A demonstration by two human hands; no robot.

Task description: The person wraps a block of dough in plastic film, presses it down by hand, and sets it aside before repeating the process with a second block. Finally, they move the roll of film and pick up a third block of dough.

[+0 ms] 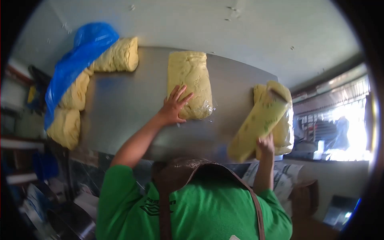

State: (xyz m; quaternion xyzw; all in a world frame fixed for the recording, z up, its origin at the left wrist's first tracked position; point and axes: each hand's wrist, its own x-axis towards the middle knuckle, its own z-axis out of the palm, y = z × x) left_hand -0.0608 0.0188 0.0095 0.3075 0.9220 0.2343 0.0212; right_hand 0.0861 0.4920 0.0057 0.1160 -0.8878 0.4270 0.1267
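Grey, smooth metal forms the counter [128,94], which runs below a pale wall [260,44]; a bright window [344,132] lies beyond its right end. Through the head camera I observe, near the middle of the far edge, a thick yellow dough-like block [190,76] in clear plastic film, lying flat. The left hand [174,110] rests on the lower left part of this block, its fingers spread and unclenched, the thumb near the block's near end.

At the right end of the counter, I see the right hand [266,145] with its fingers closed on the lower right side of a long yellow plastic-wrapped slab [258,120] bearing green marks. This slab is slanted and blurred, its lower end towards the near edge; a dark, blurred strip crosses its upper end. Yellow wrapped blocks [286,130] lie behind and beside it.

Along the left edge and at the far left corner, I note creased yellow dough-like pieces [67,126], partly covered by a translucent blue plastic sheet [82,52]. A green shirt [216,212] and brown apron [172,176] occupy the near side.
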